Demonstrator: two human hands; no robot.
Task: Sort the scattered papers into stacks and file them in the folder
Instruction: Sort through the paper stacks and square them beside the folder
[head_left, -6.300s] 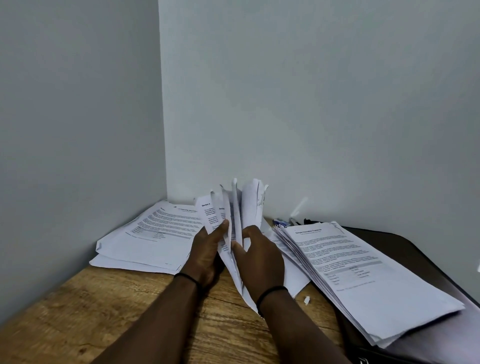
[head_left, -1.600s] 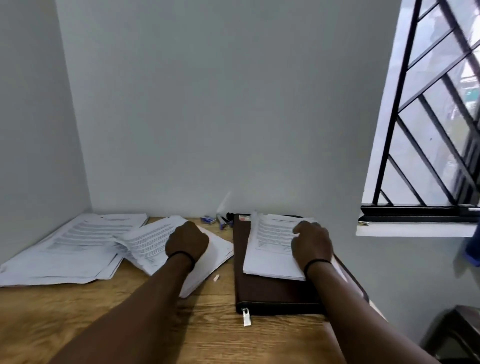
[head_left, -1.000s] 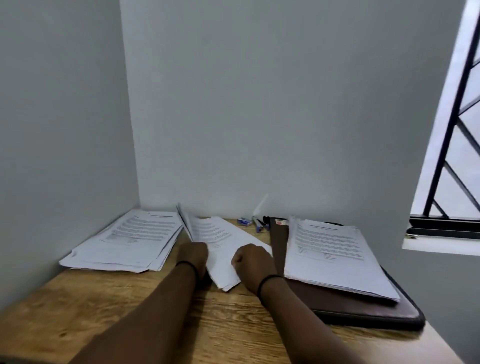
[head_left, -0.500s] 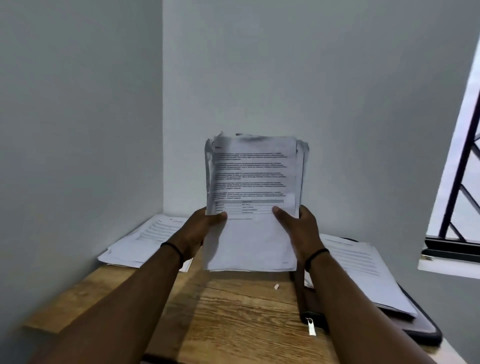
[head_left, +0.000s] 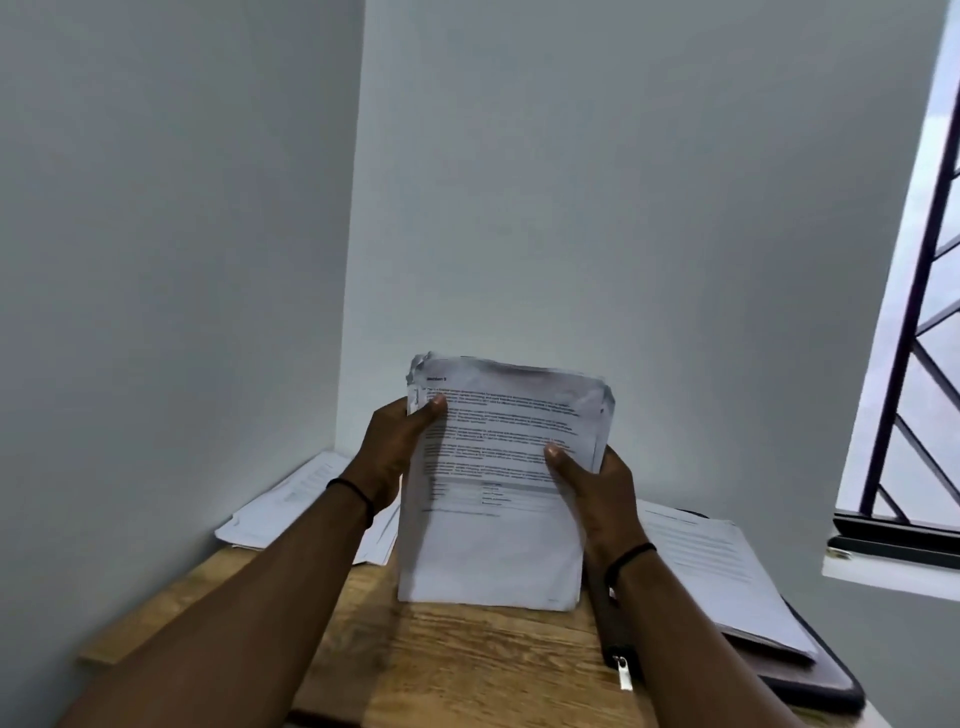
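I hold a stack of printed papers (head_left: 493, 530) upright, its bottom edge standing on the wooden table (head_left: 467, 665). My left hand (head_left: 395, 452) grips the stack's left edge near the top, thumb on the front page. My right hand (head_left: 597, 483) grips the right edge lower down, thumb across the text. A second pile of papers (head_left: 291, 499) lies flat at the back left by the wall corner. A third pile (head_left: 711, 566) lies on the dark brown zip folder (head_left: 810, 680) at the right.
Grey walls close in behind and to the left. A barred window (head_left: 919, 364) with a white sill is on the right. The table's left edge (head_left: 135, 623) and the folder's zip pull (head_left: 623, 673) are near my arms.
The stack has come down until its bottom edge rests on the table. My left hand has slid up toward the top corner. The view has tilted slightly.
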